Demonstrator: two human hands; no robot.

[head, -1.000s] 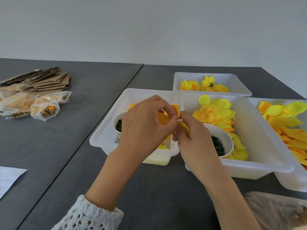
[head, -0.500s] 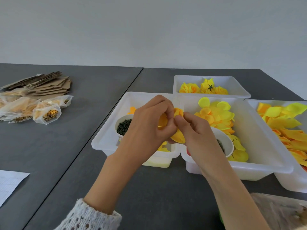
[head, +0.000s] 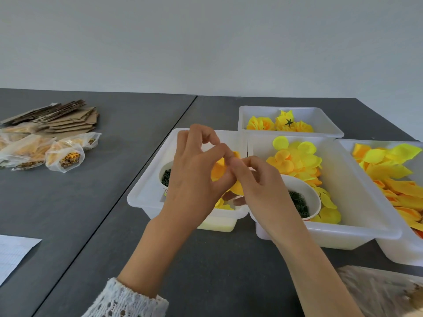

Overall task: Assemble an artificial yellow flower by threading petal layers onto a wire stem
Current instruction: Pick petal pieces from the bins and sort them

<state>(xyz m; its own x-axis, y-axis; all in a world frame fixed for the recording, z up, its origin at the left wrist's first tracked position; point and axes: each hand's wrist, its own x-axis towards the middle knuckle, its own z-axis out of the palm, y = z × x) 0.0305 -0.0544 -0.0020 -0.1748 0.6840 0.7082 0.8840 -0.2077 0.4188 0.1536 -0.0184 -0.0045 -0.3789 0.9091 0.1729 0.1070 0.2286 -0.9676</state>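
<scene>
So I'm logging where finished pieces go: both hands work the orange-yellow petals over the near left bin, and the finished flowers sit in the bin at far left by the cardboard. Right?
Not quite. The head view shows the finished flowers in the small white bin at the back, on the right, not by the cardboard. The rest stands: left hand and right hand pinch the orange-yellow petals over the near left bin.

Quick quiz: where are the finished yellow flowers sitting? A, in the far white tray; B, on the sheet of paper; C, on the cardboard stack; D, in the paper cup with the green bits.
A: the finished flowers lie in the far white tray.
</scene>
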